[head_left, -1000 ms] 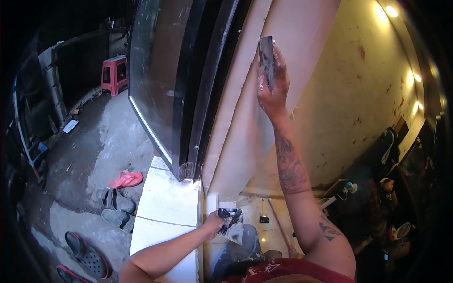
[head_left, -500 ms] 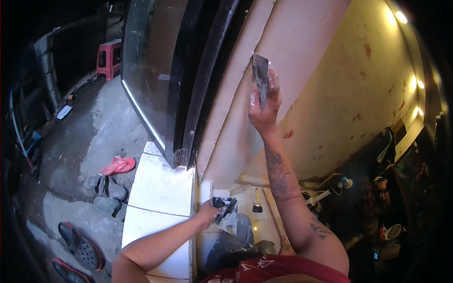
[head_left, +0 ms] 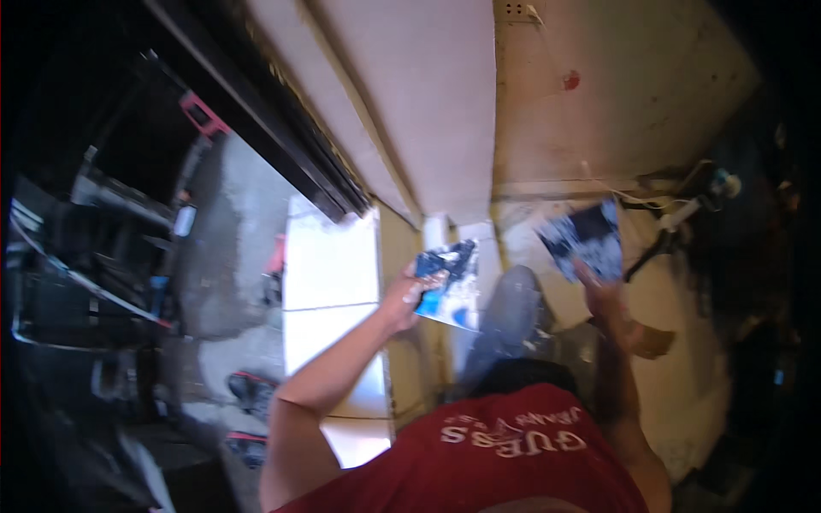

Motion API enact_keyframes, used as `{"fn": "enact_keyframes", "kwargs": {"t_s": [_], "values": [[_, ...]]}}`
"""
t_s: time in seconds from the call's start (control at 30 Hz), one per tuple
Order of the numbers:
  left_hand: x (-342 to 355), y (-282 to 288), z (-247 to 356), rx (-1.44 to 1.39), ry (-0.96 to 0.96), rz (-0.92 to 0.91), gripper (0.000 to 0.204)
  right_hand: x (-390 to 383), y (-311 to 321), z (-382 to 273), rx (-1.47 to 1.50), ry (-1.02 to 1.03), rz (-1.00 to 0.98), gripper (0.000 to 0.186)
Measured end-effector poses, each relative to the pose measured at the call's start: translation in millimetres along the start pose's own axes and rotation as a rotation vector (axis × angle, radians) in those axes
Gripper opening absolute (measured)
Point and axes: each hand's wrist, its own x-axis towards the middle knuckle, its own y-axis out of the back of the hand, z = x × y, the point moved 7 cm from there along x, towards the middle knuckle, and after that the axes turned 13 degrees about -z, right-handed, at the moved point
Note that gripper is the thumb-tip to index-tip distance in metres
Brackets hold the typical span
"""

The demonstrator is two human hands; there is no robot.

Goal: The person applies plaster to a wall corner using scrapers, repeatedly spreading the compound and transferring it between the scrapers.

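My left hand (head_left: 398, 299) is closed on the near edge of a flat, square plate (head_left: 462, 301) smeared with white putty and dark and bluish patches. It is held low beside the white tiled sill. My right hand (head_left: 602, 295), blurred by motion, grips a wide putty scraper (head_left: 587, 234) whose blade shows dark and whitish areas. The scraper is over the floor, apart from the plate and from the wall. A pale wall panel (head_left: 428, 94) with a raised vertical strip rises ahead of both hands.
White tiles (head_left: 332, 265) run along the sill at left, below a dark door frame (head_left: 274, 120). Footwear (head_left: 248, 393) lies on the concrete outside, with a red stool (head_left: 203, 115) farther off. A wall socket (head_left: 515, 10) and a cable (head_left: 633, 198) are at right.
My right hand has come down from high on the wall panel with the scraper, to above the floor. The view has swung right and down. My left hand still holds the plate.
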Motion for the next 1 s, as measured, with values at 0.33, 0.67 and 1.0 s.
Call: {"fn": "enact_keyframes", "kwargs": {"t_s": [0.33, 0.67, 1.0], "values": [[61.9, -97.6, 14.3, 0.275, -0.265, 0.160, 0.028, -26.0, 29.9, -38.1, 0.364, 0.100, 0.095, 0.029], [87.6, -139.8, 22.0, 0.193, -0.486, 0.069, 0.022, -41.7, 62.2, -20.8, 0.384, 0.010, 0.246, 0.037], [72.2, -131.3, 25.5, 0.194, -0.491, 0.116, 0.019, -51.3, 46.3, -51.3, 0.309, 0.142, 0.185, 0.028]]}}
